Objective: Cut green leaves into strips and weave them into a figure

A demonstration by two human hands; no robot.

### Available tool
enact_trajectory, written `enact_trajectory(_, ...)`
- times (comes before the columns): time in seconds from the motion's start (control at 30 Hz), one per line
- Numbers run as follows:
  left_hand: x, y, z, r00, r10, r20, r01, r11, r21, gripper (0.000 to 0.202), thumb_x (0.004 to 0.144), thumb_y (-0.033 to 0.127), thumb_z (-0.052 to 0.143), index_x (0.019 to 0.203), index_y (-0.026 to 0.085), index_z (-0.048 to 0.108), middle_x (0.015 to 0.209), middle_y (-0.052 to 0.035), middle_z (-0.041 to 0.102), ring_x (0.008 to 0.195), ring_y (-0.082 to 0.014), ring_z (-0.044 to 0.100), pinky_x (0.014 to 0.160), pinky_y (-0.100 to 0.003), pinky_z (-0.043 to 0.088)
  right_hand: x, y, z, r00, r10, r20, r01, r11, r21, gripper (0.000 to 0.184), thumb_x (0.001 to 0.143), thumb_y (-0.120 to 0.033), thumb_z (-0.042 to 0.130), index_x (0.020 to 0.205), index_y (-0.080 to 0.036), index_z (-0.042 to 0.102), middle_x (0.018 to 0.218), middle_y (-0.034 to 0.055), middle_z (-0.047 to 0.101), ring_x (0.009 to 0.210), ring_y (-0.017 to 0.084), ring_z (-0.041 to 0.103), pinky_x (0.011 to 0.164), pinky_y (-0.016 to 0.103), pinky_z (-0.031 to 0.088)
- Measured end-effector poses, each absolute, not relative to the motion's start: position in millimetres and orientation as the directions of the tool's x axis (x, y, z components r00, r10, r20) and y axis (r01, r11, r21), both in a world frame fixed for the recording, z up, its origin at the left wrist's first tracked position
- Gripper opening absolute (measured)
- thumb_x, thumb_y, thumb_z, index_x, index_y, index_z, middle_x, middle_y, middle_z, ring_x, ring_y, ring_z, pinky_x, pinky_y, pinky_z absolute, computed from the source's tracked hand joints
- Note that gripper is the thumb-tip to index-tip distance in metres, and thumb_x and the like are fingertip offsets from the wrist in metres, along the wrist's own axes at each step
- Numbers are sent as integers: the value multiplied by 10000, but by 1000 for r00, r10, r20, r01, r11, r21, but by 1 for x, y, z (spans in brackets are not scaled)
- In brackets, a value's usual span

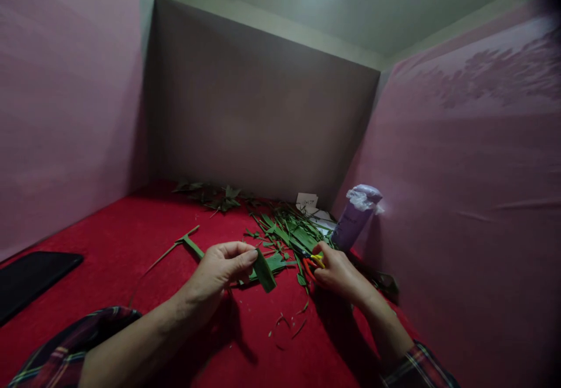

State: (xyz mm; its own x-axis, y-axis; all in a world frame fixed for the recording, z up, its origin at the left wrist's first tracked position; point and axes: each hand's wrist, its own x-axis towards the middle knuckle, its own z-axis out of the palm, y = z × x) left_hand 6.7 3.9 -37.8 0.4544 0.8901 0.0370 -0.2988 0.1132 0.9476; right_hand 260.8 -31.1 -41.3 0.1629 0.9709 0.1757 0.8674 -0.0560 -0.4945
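A flat, smooth green leaf strip (265,273) with a blunt end is pinched between thumb and fingers of the left hand (222,268), angled down past the fingertips. Yellow-and-orange-handled scissors (318,260) are gripped in the fingers of the right hand (340,270), beside tangled, narrow leaf pieces (284,230) strewn over a matte red surface (254,359).

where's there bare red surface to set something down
A wide patch of red surface shows between the black slab and thin stem. It's crowded around the right hand: scissors, leaf pile, purple package.
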Motion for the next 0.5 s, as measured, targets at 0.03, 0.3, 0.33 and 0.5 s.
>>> enact_trajectory(0.03,7,4,-38,449,893,37,-304,113,946,284,591,391,735,629,134,621,493,23,542,431,-67,420,448,-193,335,263,-33,-38,158,972,173,847,-44,-529,264,649,-50,499,874,-188,517,555,-48,483,510,119,430,486,225,275)
enact_trajectory(0.3,6,-1,-33,457,886,85,-296,61,953,247,599,374,729,649,149,637,553,9,589,480,-85,463,486,-208,359,244,-52,-10,-2,983,182,394,168,-904,445,658,-195,652,1082,-200,518,632,-81,414,488,76,385,464,209,306)
enact_trajectory(0.33,6,-1,-32,458,883,99,-288,42,957,235,611,366,723,650,150,640,558,8,593,492,-87,469,502,-211,366,237,-55,-8,-38,986,162,327,165,-931,479,636,-146,656,1087,-225,515,674,-76,442,501,71,397,470,203,315)
enact_trajectory(0.5,2,-2,-25,427,889,166,-239,-66,969,167,655,313,698,658,151,655,578,9,601,537,-93,482,556,-210,371,205,-64,-13,-137,975,173,198,198,-960,381,599,-71,673,921,-233,551,590,-100,448,479,61,368,453,179,293)
